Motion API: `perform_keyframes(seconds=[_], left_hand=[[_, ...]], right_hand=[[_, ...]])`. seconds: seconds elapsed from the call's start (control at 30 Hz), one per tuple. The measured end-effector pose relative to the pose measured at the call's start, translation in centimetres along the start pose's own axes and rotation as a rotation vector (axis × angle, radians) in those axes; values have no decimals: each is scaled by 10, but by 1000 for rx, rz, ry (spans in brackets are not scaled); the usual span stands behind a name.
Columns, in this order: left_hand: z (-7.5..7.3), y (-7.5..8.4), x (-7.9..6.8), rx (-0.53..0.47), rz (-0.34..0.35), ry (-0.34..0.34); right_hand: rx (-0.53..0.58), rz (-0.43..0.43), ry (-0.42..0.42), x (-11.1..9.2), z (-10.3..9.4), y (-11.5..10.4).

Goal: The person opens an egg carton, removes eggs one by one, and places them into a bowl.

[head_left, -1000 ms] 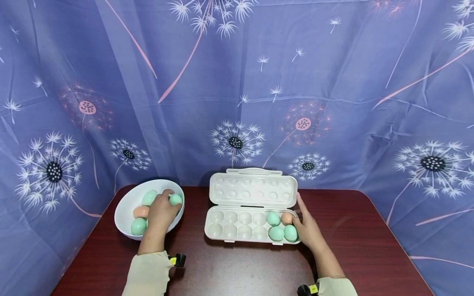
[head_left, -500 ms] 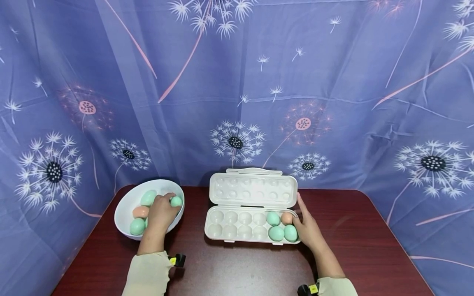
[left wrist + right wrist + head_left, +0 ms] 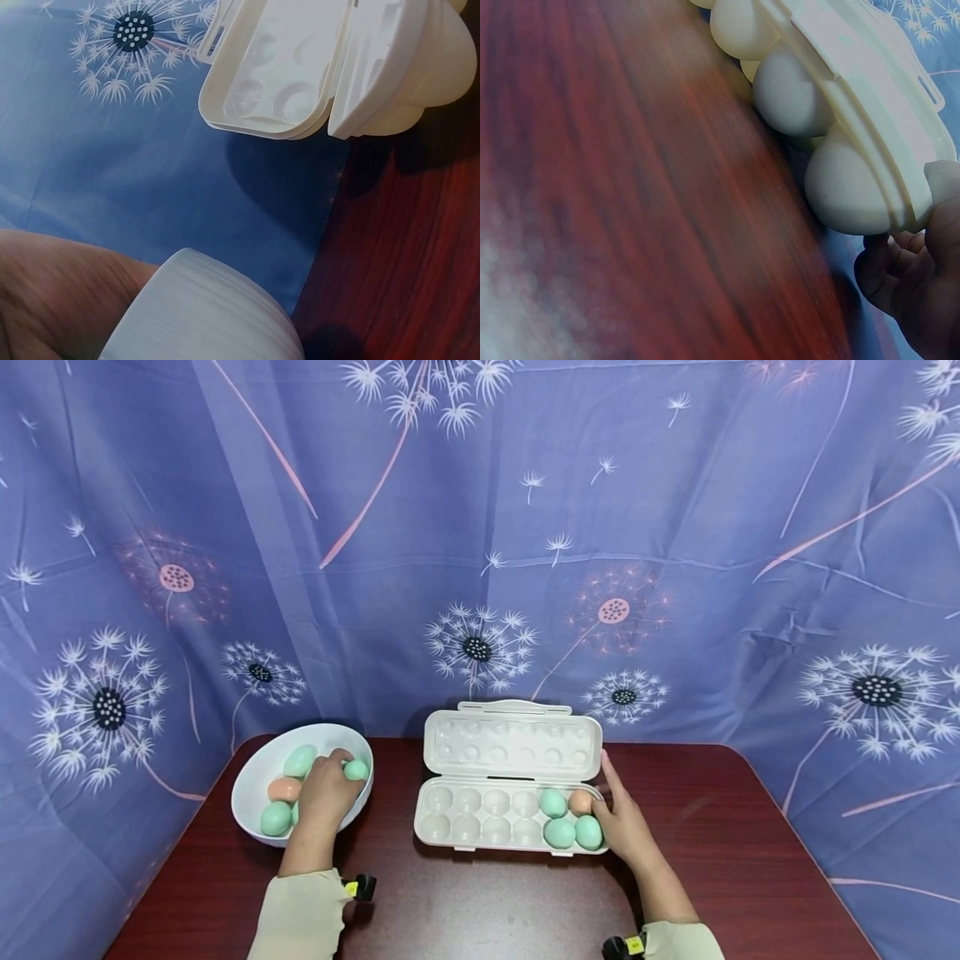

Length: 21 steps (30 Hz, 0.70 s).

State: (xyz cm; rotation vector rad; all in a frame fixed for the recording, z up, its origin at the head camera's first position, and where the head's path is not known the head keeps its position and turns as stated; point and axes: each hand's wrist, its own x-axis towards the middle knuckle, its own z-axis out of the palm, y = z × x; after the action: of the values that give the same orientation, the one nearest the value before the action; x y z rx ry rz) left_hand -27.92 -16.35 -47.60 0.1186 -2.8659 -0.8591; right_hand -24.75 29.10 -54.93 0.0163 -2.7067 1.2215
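Note:
In the head view, my left hand [image 3: 327,792] reaches into the white bowl [image 3: 250,793], its thumb and forefinger around a mint-green egg [image 3: 356,769] by the right wall. Left of that hand lie another green egg [image 3: 300,761], an orange egg [image 3: 284,790] and a green egg [image 3: 276,818] nearer the front. My right hand [image 3: 628,829] holds the right end of an open white egg carton [image 3: 480,845]. The right wrist view shows fingers [image 3: 877,274] curled below the carton's end. The left wrist view hides the left fingertips behind the bowl.
The carton's right end holds three green eggs [image 3: 559,833] and one orange egg [image 3: 581,802]; its other cups are bare. Its lid [image 3: 513,745] leans back near the dandelion-print curtain [image 3: 480,568]. Bowl and carton stand on a dark red wooden table [image 3: 480,910].
My left hand has barely shifted inside the bowl, its fingers closing about the green egg. The eggs left of it have slid slightly left. My right hand and the carton have stayed still.

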Motion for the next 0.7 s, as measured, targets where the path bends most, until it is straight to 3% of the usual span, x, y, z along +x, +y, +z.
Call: perform_keyframes(seconds=[0.7], left_hand=[[-2,0,0,-1,-4,-29]], right_hand=[[20,-19,14,1,2,3]])
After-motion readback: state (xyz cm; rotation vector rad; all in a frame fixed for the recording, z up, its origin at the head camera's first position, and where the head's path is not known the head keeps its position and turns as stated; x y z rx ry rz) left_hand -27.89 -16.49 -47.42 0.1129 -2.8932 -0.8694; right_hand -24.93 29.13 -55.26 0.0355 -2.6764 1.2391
